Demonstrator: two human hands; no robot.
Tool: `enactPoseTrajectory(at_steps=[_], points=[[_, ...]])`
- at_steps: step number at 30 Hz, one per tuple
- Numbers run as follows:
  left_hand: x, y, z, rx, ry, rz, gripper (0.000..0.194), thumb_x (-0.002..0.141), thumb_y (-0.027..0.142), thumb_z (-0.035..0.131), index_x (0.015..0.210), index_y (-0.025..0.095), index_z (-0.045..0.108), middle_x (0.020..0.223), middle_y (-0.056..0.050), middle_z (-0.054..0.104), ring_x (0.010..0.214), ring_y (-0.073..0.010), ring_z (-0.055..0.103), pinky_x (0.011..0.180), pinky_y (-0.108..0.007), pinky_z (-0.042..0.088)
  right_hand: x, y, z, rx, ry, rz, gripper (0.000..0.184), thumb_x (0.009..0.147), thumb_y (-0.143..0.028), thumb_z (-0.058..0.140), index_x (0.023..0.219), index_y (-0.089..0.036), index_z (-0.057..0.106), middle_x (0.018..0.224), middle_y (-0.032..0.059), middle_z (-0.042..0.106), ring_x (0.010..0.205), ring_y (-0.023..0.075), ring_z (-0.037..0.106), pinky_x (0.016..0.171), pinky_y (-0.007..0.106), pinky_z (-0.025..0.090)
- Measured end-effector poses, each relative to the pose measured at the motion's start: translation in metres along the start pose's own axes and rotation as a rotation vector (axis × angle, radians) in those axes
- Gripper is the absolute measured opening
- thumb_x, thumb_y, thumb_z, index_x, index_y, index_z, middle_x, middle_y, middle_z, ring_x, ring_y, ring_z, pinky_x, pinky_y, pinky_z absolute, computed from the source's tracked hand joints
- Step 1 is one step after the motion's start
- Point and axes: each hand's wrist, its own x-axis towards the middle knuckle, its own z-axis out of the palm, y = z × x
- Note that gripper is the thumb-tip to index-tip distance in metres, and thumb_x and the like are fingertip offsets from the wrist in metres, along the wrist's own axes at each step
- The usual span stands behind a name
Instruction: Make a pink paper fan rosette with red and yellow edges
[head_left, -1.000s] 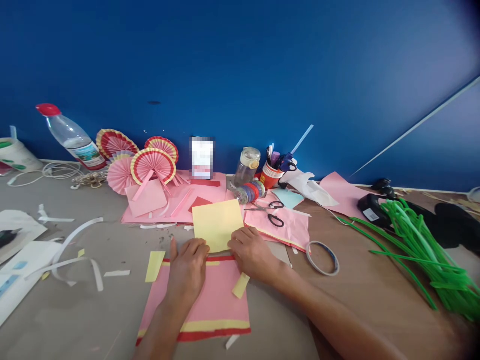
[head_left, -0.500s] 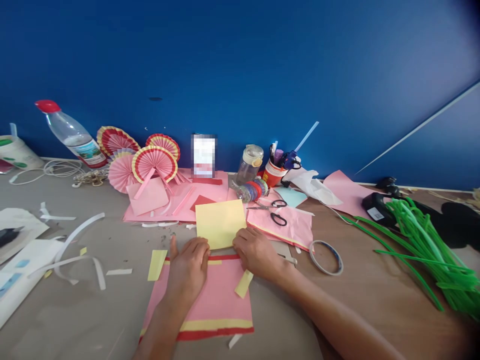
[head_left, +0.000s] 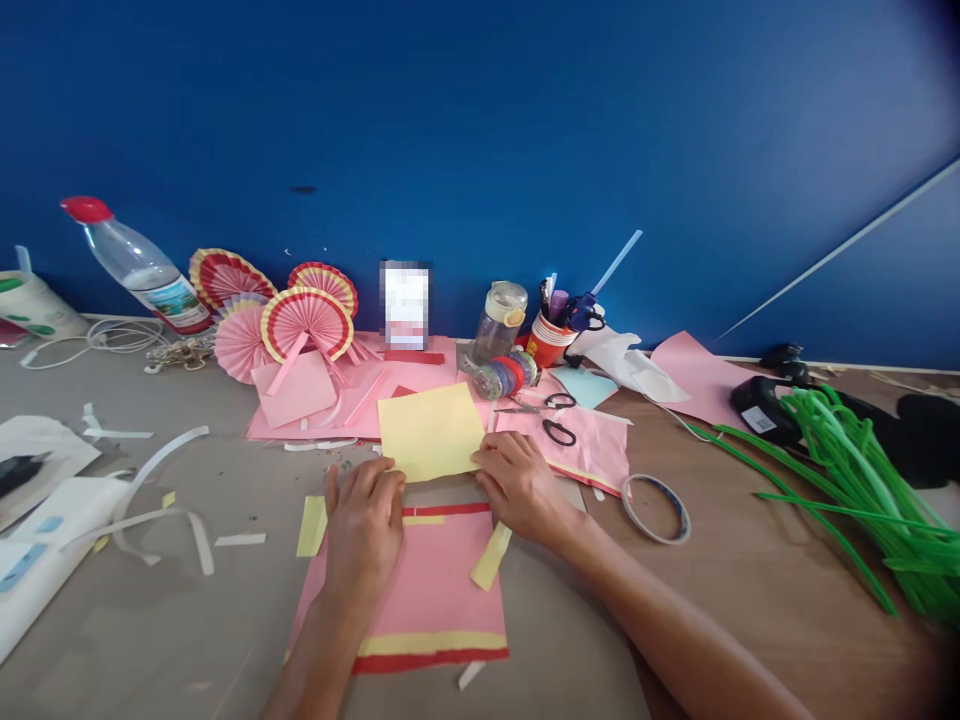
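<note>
A yellow sheet of paper (head_left: 433, 432) is held between my two hands, tilted up beyond the pink sheet. My left hand (head_left: 367, 520) pinches its lower left corner, fingers closed. At the lower right corner my right hand (head_left: 521, 483) grips it the same way. Below them lies a pink sheet (head_left: 442, 580) with red and yellow bands along its near and far edges. One yellow paper strip (head_left: 491, 557) rests on its right side, and another yellow strip (head_left: 311, 526) lies by its far left corner.
Scissors (head_left: 556, 415) lie on pink paper behind my right hand, near several tape rolls (head_left: 510, 374). A tape ring (head_left: 656, 509) sits to the right, before green pipe cleaners (head_left: 870, 500). Pleated paper fans (head_left: 307, 325) and a bottle (head_left: 154, 280) stand at the back left.
My hands have lifted the yellow sheet slightly away from the pink sheet and a little leftward, showing more of the pink sheet's far edge. The view has shifted a little.
</note>
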Motion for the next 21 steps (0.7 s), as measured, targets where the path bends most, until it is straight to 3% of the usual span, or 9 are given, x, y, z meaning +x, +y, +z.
enactPoseTrajectory(at_steps=[8, 10, 15, 18, 21], points=[[0.001, -0.013, 0.005, 0.078, 0.064, -0.099, 0.016, 0.087, 0.013, 0.048, 0.088, 0.021, 0.062, 0.106, -0.008, 0.067, 0.098, -0.0258, 0.061, 0.104, -0.055, 0.029, -0.002, 0.013, -0.006, 0.078, 0.089, 0.105, 0.030, 0.082, -0.006, 0.045, 0.109, -0.013, 0.057, 0.102, 0.0130, 0.056, 0.096, 0.0243, 0.051, 0.081, 0.038, 0.043], [0.002, -0.012, 0.005, 0.090, 0.042, -0.122, 0.020, 0.086, 0.012, 0.047, 0.097, 0.019, 0.062, 0.114, -0.012, 0.063, 0.106, -0.0294, 0.057, 0.102, -0.056, 0.032, -0.002, 0.012, -0.016, 0.091, -0.015, 0.098, 0.026, 0.082, -0.006, 0.047, 0.104, -0.013, 0.059, 0.098, 0.0120, 0.058, 0.093, 0.0234, 0.052, 0.080, 0.038, 0.043], [0.003, -0.002, 0.005, 0.015, 0.024, -0.085, 0.034, 0.085, 0.008, 0.040, 0.113, 0.016, 0.057, 0.127, -0.017, 0.052, 0.125, -0.0323, 0.042, 0.105, -0.057, 0.029, -0.010, -0.003, -0.050, 0.172, -0.452, -0.043, 0.022, 0.082, -0.007, 0.053, 0.095, -0.019, 0.065, 0.095, 0.0068, 0.059, 0.094, 0.0198, 0.051, 0.085, 0.034, 0.042], [0.002, 0.005, 0.004, -0.044, 0.046, -0.020, 0.032, 0.085, 0.009, 0.041, 0.112, 0.017, 0.057, 0.125, -0.015, 0.053, 0.126, -0.0321, 0.039, 0.106, -0.056, 0.028, -0.021, -0.013, -0.053, 0.162, -0.534, -0.055, 0.022, 0.081, -0.010, 0.056, 0.098, -0.021, 0.066, 0.099, 0.0066, 0.057, 0.098, 0.0211, 0.049, 0.088, 0.035, 0.041], [0.002, 0.008, 0.003, -0.076, 0.055, 0.018, 0.029, 0.085, 0.009, 0.043, 0.108, 0.018, 0.057, 0.124, -0.014, 0.053, 0.125, -0.0312, 0.040, 0.106, -0.055, 0.030, -0.032, -0.019, -0.043, 0.088, -0.553, -0.052, 0.019, 0.083, -0.011, 0.054, 0.097, -0.018, 0.065, 0.100, 0.0083, 0.057, 0.098, 0.0223, 0.048, 0.087, 0.037, 0.041]])
